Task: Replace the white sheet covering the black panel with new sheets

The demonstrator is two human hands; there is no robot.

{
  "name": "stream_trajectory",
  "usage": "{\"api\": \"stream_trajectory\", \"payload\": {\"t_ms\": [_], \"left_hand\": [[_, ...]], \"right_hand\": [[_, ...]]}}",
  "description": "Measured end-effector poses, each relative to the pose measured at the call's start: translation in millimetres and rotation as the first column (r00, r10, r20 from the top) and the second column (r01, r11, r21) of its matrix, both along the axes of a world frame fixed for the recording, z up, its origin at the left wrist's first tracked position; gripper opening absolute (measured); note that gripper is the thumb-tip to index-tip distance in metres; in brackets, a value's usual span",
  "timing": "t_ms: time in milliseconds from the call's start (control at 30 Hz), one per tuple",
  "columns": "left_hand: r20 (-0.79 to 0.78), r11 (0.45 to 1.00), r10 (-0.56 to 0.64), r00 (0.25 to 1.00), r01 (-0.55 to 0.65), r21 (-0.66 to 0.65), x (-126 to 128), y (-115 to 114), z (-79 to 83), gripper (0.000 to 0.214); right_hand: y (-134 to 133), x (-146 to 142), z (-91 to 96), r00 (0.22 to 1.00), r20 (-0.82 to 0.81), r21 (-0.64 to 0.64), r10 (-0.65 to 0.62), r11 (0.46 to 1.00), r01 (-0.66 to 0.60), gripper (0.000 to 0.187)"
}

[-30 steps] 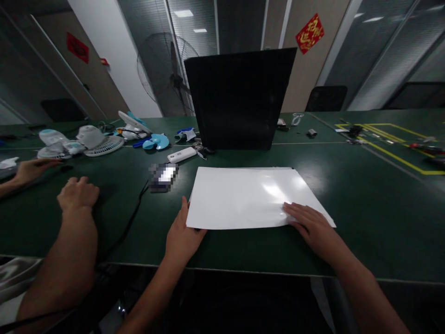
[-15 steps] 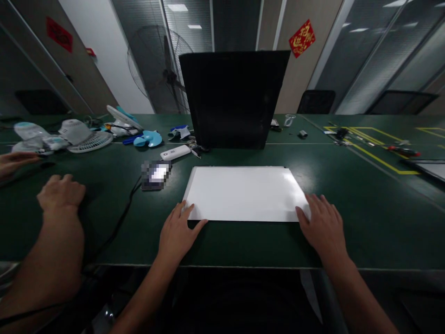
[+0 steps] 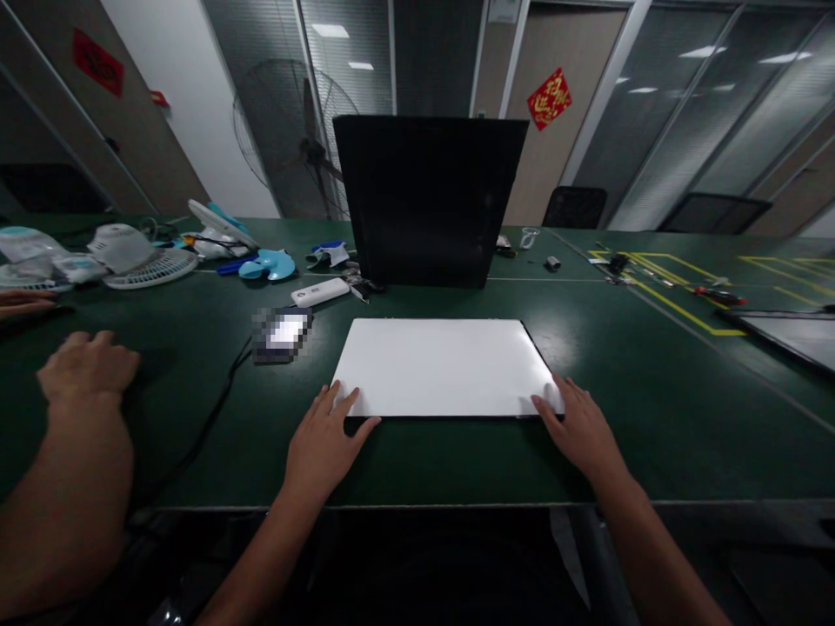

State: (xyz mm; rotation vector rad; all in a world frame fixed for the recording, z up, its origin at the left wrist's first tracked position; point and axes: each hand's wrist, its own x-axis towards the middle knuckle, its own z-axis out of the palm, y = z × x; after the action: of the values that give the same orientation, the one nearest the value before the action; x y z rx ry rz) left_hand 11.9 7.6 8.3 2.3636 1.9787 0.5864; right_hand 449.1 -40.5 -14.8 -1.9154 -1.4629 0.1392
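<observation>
A flat white rectangular panel (image 3: 437, 365) with a thin dark rim lies on the green table in front of me. My left hand (image 3: 326, 439) rests at its near left corner, fingers spread, fingertips on the left edge and the thumb along the front edge. At the near right corner is my right hand (image 3: 583, 430), its thumb on the white surface and its fingers stretched along the right edge. Both hands are open and touch the panel. Behind the panel stands a large black screen-like panel (image 3: 430, 200), tilted upright.
Left of the panel lie a blurred-out device (image 3: 282, 335) with a dark cord, a white stick-shaped gadget (image 3: 320, 292) and a blue fan blade (image 3: 267, 265). White fan parts (image 3: 150, 265) sit farther left, near another person's fist (image 3: 88, 369). At right are a framed panel (image 3: 789, 335) and tools (image 3: 718, 296).
The whole view has shifted slightly, so the scene sits a little farther left and lower. Both hands stay at the panel's near corners.
</observation>
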Motion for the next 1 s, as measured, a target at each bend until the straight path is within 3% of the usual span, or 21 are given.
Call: {"api": "stream_trajectory", "payload": {"t_ms": [167, 333, 467, 600, 667, 733, 767, 800, 833, 867, 900, 967, 1000], "left_hand": [[0.018, 0.999, 0.007, 1.000, -0.006, -0.039, 0.2, 1.2, 3.8, 0.064], [0.072, 1.000, 0.005, 0.997, -0.003, -0.020, -2.4, 2.5, 2.5, 0.059], [0.125, 0.999, 0.010, 0.992, -0.005, -0.038, -2.8, 3.6, 3.0, 0.059], [0.264, 0.983, 0.004, 0.965, -0.051, 0.175, 4.3, -9.1, 20.4, 0.047], [0.412, 0.971, -0.065, 0.909, -0.037, 0.235, 13.8, -22.9, 32.4, 0.033], [0.633, 0.985, -0.152, 0.759, 0.165, 0.038, 29.7, -38.3, 41.7, 0.031], [0.759, 0.929, -0.128, 0.639, 0.345, -0.133, 40.4, -45.0, 44.5, 0.035], [0.866, 0.800, -0.022, 0.500, 0.529, -0.285, 52.8, -50.4, 46.1, 0.037], [0.926, 0.678, 0.160, 0.341, 0.644, -0.354, 66.6, -54.2, 46.7, 0.038], [0.920, 0.606, 0.350, 0.175, 0.707, -0.364, 81.4, -56.1, 46.7, 0.040], [0.868, 0.588, 0.496, 0.025, 0.725, -0.358, 96.6, -56.3, 46.3, 0.038], [0.768, 0.680, 0.607, -0.207, 0.635, -0.366, 126.6, -52.7, 45.4, 0.025], [0.747, 0.735, 0.605, -0.278, 0.556, -0.388, 140.5, -49.6, 45.0, 0.018]], "right_hand": [[7.5, 14.9, 8.8, 0.941, -0.339, 0.021, -0.017, 0.999, 0.025, 0.062], [7.9, 20.9, 16.9, 0.744, -0.668, 0.136, 0.019, 0.986, 0.097, 0.057], [3.6, 14.6, 21.6, 0.583, -0.810, 0.199, 0.067, 0.966, 0.165, 0.063], [2.5, 8.3, 26.1, 0.453, -0.889, 0.190, 0.069, 0.955, 0.228, 0.059], [1.9, 6.2, 29.1, 0.398, -0.916, 0.170, 0.061, 0.954, 0.246, 0.056], [0.1, 4.9, 32.9, 0.352, -0.934, 0.148, 0.052, 0.957, 0.250, 0.055], [-1.3, 4.6, 35.0, 0.334, -0.941, 0.135, 0.046, 0.959, 0.249, 0.055], [-3.2, 4.3, 37.2, 0.319, -0.947, 0.121, 0.037, 0.962, 0.246, 0.055], [-5.6, 4.1, 39.3, 0.306, -0.952, 0.105, 0.027, 0.965, 0.241, 0.055], [-8.6, 3.7, 41.4, 0.296, -0.955, 0.088, 0.015, 0.968, 0.234, 0.055], [-12.3, 3.1, 43.2, 0.288, -0.958, 0.070, 0.002, 0.971, 0.227, 0.055], [-22.1, 1.1, 46.2, 0.278, -0.960, 0.037, -0.025, 0.976, 0.215, 0.055], [-28.4, -0.4, 47.3, 0.272, -0.961, 0.018, -0.041, 0.977, 0.213, 0.055]]}}
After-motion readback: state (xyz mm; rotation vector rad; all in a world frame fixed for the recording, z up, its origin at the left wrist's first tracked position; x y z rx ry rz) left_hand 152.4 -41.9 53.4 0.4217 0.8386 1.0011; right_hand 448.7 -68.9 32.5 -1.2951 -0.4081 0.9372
